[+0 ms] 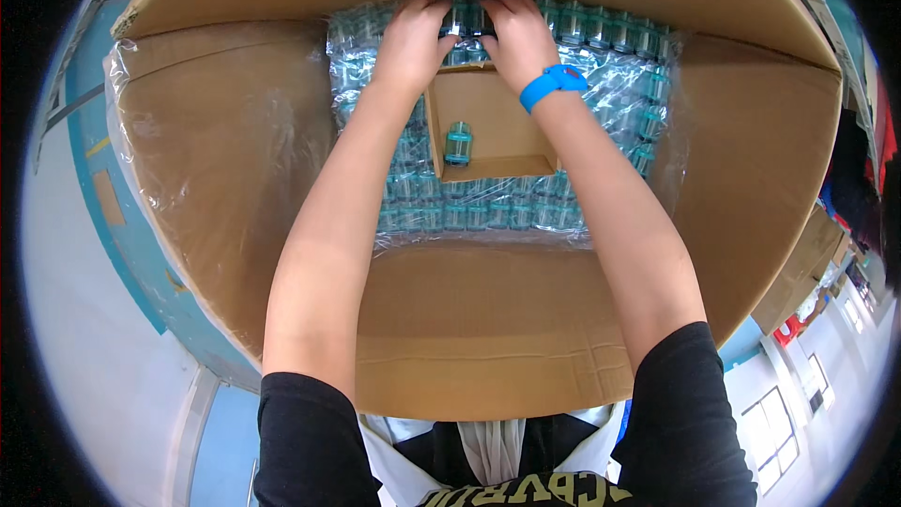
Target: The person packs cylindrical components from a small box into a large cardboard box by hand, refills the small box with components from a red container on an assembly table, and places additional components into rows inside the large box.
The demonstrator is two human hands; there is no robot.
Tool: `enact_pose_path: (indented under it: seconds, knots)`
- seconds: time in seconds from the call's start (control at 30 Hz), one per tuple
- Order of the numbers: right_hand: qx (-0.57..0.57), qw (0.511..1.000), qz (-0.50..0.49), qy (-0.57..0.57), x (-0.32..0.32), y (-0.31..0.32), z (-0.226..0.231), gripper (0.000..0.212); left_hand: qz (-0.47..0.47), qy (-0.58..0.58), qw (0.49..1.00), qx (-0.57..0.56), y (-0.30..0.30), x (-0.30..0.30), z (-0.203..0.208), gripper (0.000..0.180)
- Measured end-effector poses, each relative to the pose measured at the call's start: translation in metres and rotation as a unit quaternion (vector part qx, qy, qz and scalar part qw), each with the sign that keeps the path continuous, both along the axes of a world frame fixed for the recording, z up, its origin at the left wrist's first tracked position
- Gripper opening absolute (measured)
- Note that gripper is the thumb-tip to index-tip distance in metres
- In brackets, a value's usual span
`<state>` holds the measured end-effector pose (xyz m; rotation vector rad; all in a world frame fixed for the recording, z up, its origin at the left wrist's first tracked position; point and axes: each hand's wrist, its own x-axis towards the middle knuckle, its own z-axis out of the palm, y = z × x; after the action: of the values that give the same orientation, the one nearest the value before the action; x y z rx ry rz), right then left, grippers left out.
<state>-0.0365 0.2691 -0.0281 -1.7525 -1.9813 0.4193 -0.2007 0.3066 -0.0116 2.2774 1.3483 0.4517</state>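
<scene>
Just beyond the fingertips, at the far edge of a plastic-lined cardboard box (235, 178), left hand (413, 42) and right hand (516, 38) together pinch small teal-capped clear jars (467, 19), which could slip and topple neighbouring rows.

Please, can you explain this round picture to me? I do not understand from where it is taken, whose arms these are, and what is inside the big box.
A camera worn on a person's head took it, looking down, so the edges bend. The two bare arms are that person's own. The left hand and the right hand, with a blue wristband, both grip small clear-blue parts at the far row. These parts fill a plastic-lined layer inside a large cardboard box. In the middle is a gap showing bare cardboard, where one blue part stands alone.
</scene>
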Motion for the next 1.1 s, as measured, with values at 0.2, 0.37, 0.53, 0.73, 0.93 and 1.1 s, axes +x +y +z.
enact_pose_path:
  seconds: [0.2,0.37,0.53,0.73,0.93,1.1]
  knots:
    - [-0.028,0.998,0.018,-0.054,0.002,0.007,0.005,0.039,-0.017,0.087,0.996,0.013,0.001,0.014,0.007,0.037]
    - [0.003,0.999,-0.024,0.04,-0.027,-0.04,0.048,0.029,0.093,0.021,0.995,-0.003,-0.028,-0.002,0.019,0.045]
    - [-0.145,0.979,0.047,0.132,-0.049,-0.116,0.044,0.033,0.239,-0.134,0.959,-0.077,-0.083,-0.023,0.038,0.03]
    - [-0.177,0.978,0.105,0.017,-0.061,-0.12,0.029,0.038,0.298,-0.182,0.927,-0.138,-0.12,-0.04,0.03,0.021]
    - [-0.074,0.988,0.135,0.002,-0.043,-0.114,0.04,0.031,0.339,-0.27,0.884,-0.177,-0.138,-0.023,0.021,0.018]
    - [-0.069,0.985,-0.013,0.16,-0.051,-0.096,0.081,0.037,0.329,-0.259,0.89,-0.178,-0.155,-0.032,0.016,0.027]
